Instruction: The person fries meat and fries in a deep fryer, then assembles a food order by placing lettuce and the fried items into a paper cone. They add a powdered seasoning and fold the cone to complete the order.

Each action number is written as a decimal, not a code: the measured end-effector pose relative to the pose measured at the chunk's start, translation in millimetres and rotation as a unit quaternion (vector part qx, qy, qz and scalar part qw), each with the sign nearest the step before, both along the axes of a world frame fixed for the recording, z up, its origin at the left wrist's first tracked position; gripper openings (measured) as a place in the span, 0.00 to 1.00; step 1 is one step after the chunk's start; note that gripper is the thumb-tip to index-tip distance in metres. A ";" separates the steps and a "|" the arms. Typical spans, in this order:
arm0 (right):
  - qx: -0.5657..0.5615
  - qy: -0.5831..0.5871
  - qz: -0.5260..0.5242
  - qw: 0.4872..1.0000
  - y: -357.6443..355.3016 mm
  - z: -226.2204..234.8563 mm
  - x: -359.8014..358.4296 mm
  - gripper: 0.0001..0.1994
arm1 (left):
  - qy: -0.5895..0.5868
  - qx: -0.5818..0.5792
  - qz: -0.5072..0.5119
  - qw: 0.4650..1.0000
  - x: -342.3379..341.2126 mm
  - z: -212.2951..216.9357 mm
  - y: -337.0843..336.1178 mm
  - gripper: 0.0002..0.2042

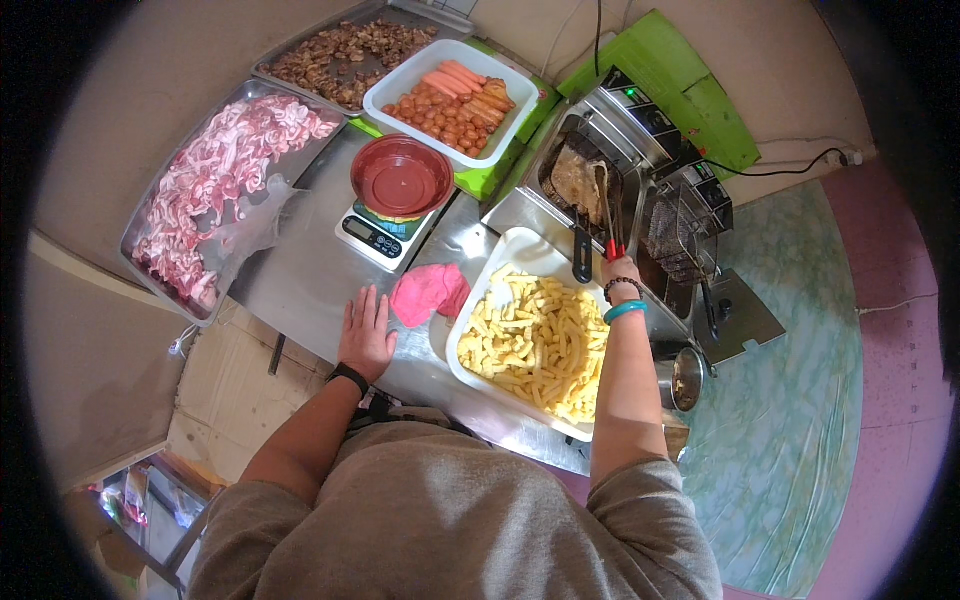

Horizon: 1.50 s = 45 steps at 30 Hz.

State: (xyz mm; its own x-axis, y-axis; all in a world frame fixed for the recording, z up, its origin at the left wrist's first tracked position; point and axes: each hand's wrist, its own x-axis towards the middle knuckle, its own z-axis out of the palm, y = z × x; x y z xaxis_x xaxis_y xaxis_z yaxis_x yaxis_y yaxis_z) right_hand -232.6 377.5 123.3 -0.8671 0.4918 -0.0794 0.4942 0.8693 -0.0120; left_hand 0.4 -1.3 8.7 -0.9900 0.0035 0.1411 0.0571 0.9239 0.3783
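My right hand is closed round the red-handled tongs, whose metal arms reach into the bubbling oil of the deep fryer. Food frying in a basket there is too blurred by foam to name. Below that hand, a white tub holds many thick pale-yellow fries. My left hand lies flat on the steel counter, fingers stretched out, holding nothing. Just right of it is a crumpled pink cloth.
A brown bowl sits on a kitchen scale. Farther left are trays of raw sliced meat and browned pieces. A white tub holds sausages. Another wire basket and a metal pot stand at right.
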 end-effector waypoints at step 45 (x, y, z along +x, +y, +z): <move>-0.013 0.005 -0.005 1.000 -0.8 -0.2 0.3 0.27 | -0.007 0.013 -0.008 1.000 0.5 0.2 -1.4 0.30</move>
State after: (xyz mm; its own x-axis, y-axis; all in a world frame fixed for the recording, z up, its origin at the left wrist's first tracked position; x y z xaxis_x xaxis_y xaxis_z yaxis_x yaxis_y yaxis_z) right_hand -232.3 376.6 123.1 -0.8631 0.4979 -0.0845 0.5022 0.8639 -0.0397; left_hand 0.9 -2.6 8.9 -0.9917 0.0165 0.1272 0.0668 0.9130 0.4025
